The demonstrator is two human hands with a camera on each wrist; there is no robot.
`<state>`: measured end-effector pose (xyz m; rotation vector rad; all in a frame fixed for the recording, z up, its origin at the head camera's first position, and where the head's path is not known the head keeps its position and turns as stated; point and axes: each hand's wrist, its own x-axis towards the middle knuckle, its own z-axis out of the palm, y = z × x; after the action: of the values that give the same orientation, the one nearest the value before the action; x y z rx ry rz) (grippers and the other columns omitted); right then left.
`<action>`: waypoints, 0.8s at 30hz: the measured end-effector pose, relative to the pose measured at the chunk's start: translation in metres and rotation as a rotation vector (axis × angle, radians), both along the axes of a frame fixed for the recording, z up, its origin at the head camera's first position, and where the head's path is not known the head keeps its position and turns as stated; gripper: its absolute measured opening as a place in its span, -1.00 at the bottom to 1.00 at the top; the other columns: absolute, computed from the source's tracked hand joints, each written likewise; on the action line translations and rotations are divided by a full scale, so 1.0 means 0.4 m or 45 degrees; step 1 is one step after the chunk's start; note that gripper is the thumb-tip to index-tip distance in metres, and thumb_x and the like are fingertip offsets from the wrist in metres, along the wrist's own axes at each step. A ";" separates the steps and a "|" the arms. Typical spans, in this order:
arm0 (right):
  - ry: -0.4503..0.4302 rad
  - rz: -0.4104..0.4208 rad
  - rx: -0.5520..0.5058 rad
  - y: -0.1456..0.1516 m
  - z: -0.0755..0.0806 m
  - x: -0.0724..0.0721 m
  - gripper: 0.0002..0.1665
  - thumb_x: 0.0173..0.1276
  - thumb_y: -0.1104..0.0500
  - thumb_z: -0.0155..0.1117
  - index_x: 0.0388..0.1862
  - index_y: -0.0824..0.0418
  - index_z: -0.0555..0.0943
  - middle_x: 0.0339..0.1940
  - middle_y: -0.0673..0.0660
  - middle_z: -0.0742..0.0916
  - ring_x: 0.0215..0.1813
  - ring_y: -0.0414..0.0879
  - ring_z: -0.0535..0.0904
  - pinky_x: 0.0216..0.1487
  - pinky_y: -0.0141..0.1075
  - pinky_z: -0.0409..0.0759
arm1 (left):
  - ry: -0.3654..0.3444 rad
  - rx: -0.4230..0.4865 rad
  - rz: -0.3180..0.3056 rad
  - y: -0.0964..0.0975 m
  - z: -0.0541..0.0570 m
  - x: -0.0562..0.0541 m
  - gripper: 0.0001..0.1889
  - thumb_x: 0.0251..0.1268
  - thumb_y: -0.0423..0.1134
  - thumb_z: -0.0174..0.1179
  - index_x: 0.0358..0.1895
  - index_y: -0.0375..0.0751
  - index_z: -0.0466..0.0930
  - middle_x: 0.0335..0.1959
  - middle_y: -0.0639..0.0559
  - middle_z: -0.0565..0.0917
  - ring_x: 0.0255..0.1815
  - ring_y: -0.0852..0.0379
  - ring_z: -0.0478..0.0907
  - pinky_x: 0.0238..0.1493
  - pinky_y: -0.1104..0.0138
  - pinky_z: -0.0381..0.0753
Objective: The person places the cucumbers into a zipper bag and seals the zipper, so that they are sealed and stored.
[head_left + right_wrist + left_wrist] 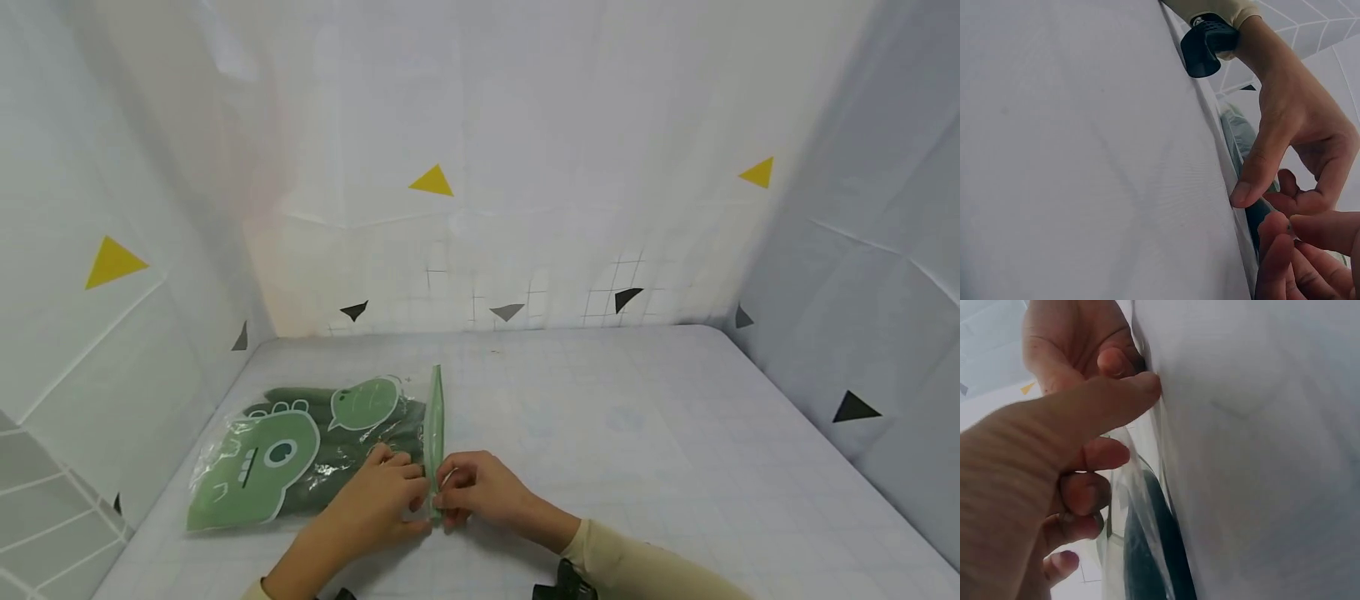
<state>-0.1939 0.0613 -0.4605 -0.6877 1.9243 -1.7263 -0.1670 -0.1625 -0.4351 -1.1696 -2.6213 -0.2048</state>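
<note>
A clear zip bag [303,492] with green cartoon monster prints lies on the table, with dark green contents showing through. Its green zip strip [437,417] runs along the right-hand end. My left hand [382,500] holds the bag beside the strip's near end, fingers bent over the plastic and thumb low by the tabletop. From the other side, my right hand [483,492] pinches the near end of the strip between thumb and fingertips. The right wrist view shows a tiny pale bit of the strip [1290,230] in that pinch. Both hands' fingertips are close together.
The white table [637,467] has a faint grid and a rounded far edge. White sheets [570,167] with yellow and black triangles hang behind it and along both sides. A black wrist device [566,583] sits at the right sleeve.
</note>
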 end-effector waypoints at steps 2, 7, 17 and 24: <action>-0.018 -0.007 -0.005 -0.001 -0.002 0.000 -0.88 0.39 0.31 0.43 -0.12 0.29 0.71 -0.45 0.22 0.78 -0.48 -0.08 0.70 -0.44 -0.29 0.65 | -0.008 -0.025 -0.017 0.005 -0.001 0.002 -0.55 0.07 0.12 0.56 -0.55 0.15 0.38 -0.55 0.42 0.28 -0.39 0.29 0.26 -0.13 0.22 0.24; -0.059 -0.021 -0.008 -0.002 -0.005 0.001 -0.89 0.39 0.32 0.40 -0.13 0.28 0.73 -0.44 0.19 0.78 -0.47 -0.12 0.70 -0.42 -0.32 0.64 | 0.067 -0.056 -0.142 0.019 -0.010 0.004 -0.78 0.11 -0.15 0.50 -0.49 0.11 0.59 -0.58 0.41 0.46 -0.46 0.31 0.30 -0.27 0.35 0.26; -0.140 -0.015 -0.051 -0.005 -0.002 -0.003 -0.82 0.39 0.35 0.33 -0.07 0.35 0.72 -0.38 0.25 0.79 -0.42 -0.08 0.73 -0.34 -0.28 0.71 | 0.126 0.008 -0.212 0.023 -0.009 0.006 -0.72 0.01 -0.31 0.42 -0.57 0.08 0.46 -0.59 0.35 0.33 -0.47 0.30 0.33 -0.36 0.40 0.31; -0.143 -0.030 -0.050 -0.008 0.002 -0.001 -0.81 0.36 0.36 0.33 -0.07 0.36 0.72 -0.38 0.26 0.79 -0.41 -0.06 0.74 -0.34 -0.27 0.71 | 0.228 0.028 -0.293 0.024 -0.014 0.003 -0.74 -0.08 -0.30 0.44 -0.58 0.06 0.49 -0.59 0.32 0.38 -0.46 0.26 0.41 -0.38 0.41 0.32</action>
<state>-0.1942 0.0580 -0.4596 -0.5720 1.8337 -1.7823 -0.1659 -0.1528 -0.4406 -1.4120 -2.3241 -0.1637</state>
